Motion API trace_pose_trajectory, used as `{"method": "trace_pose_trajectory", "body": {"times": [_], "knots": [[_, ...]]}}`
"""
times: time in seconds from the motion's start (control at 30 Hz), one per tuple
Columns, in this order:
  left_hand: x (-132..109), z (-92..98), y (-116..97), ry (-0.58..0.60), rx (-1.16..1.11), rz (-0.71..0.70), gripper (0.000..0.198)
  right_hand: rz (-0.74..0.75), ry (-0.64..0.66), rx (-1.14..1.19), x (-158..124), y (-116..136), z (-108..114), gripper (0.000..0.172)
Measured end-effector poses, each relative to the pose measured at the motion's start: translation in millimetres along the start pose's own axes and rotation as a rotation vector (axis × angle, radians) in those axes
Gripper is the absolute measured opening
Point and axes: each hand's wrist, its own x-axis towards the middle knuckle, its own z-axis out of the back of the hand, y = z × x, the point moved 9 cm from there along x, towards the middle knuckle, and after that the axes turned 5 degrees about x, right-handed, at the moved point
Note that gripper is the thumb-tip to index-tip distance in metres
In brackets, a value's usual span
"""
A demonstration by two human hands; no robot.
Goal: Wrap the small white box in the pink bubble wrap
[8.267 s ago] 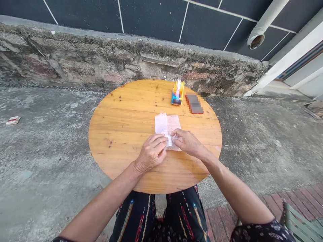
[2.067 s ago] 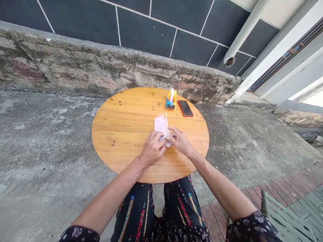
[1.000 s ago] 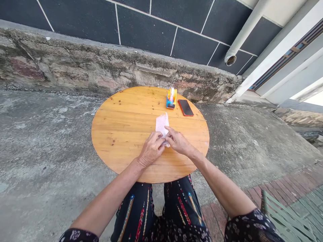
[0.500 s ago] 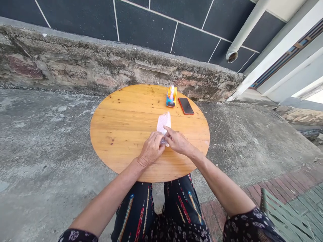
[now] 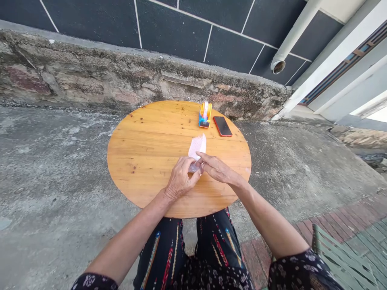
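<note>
Sheet (image 5: 197, 145), pale pink, narrow and faintly textured

The round wooden surface (image 5: 145, 153), knotted and pale, stands outdoors in soft, even daylight on a worn grey concrete floor (image 5: 54, 169). Beyond its far edge runs a rough, stained stone base (image 5: 121, 82), topped by a wall (image 5: 172, 34) of dark panels with white joints; up and to the right of the surface, a pale pipe (image 5: 298, 32) slants down, its mouth open, with a white pillar (image 5: 335, 66) farther right. To the near right of the surface lie reddish bricks (image 5: 329, 217) and a green slatted chair (image 5: 338, 253), partly cut off.
</note>
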Motion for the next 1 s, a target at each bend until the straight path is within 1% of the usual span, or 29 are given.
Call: {"method": "trace_pose_trajectory", "body": {"times": [0.07, 0.2, 0.43, 0.6, 0.8, 0.87, 1.0], "knots": [[1, -1.6, 0, 0.011, 0.004, 0.001, 0.017, -0.020, 0.010, 0.023, 1, -4, -1, 0.056], [2, -2.4, 0, 0.005, 0.012, 0.007, 0.014, -0.105, -0.010, -0.030, 4, -12, -1, 0.061], [4, -1.6, 1, -0.034, -0.001, 0.063, 0.026, -0.117, -0.023, -0.053, 7, -15, -4, 0.069], [-2, -1.4, 5, -0.056, 0.037, 0.169, 0.029, -0.134, -0.046, -0.065, 6, -16, -4, 0.067], [-4, -4.5, 22, -0.112, -0.044, 0.391, 0.023, -0.077, -0.054, -0.043, 1, -16, -5, 0.070], [-3, -6.2, 22, -0.120, -0.035, 0.419, 0.023, -0.062, -0.071, -0.057, 0, -18, -4, 0.069], [-3, -7.4, 14, -0.122, 0.016, 0.437, 0.028, -0.024, -0.091, -0.105, -5, -18, -4, 0.071]]}}
